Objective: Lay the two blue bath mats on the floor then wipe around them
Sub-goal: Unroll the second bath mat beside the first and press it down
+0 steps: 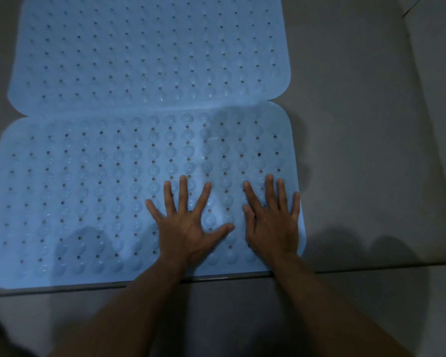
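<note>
both blue bath mats lie flat on the grey floor, long edges touching: the far mat behind the near mat. the left hand and right hand press palm-down on the near mat's right part, fingers straight and spread apart, gripping nothing.

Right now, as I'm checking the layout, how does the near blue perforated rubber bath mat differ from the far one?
The near blue perforated rubber mat has the left hand and right hand pressed flat on it; the far blue perforated rubber mat is untouched. The far mat runs past the picture's top; the near mat does not. Both lie flat.
</note>
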{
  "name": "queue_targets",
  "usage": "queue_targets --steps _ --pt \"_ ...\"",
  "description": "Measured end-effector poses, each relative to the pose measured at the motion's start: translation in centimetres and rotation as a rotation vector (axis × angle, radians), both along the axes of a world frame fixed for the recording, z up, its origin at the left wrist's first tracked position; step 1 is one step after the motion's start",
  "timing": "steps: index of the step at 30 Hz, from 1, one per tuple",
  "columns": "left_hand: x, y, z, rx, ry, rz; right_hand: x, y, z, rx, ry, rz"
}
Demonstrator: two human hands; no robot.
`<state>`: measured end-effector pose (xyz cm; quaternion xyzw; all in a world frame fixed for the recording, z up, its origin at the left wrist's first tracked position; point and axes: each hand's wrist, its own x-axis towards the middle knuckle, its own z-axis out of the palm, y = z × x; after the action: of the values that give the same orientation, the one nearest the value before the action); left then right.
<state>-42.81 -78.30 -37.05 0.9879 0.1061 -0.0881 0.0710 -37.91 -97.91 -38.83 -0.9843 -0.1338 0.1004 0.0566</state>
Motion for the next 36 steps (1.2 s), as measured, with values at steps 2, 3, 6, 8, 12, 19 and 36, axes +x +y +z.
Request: queue_targets --steps 2,3,6,8,12,19,36 --pt "0.0 0.1 -0.1 -0.007 0.015 0.005 0.0 0.0 0.0 0.006 -0.003 0.0" --pt "0.0 0.1 -0.2 -0.008 0.019 0.007 0.1 0.1 -0.1 0.013 -0.004 0.0" --pt "-0.2 0.2 -0.6 0.0 0.011 0.017 -0.1 0.1 -0.1 0.027 -0.015 -0.007" --pt "-0.1 0.1 -0.8 0.024 0.011 0.02 -0.1 0.1 -0.2 0.022 -0.023 -0.007" --pt "-0.1 0.0 -0.9 0.019 0.035 0.029 0.0 0.1 -0.3 0.027 -0.014 -0.007" --pt "0.2 0.1 0.4 -0.043 0.186 0.054 0.2 0.3 1.0 -0.032 0.076 0.014" --pt "10.3 7.0 16.6 -0.217 0.056 0.005 10.6 5.4 20.1 0.055 0.138 0.025"
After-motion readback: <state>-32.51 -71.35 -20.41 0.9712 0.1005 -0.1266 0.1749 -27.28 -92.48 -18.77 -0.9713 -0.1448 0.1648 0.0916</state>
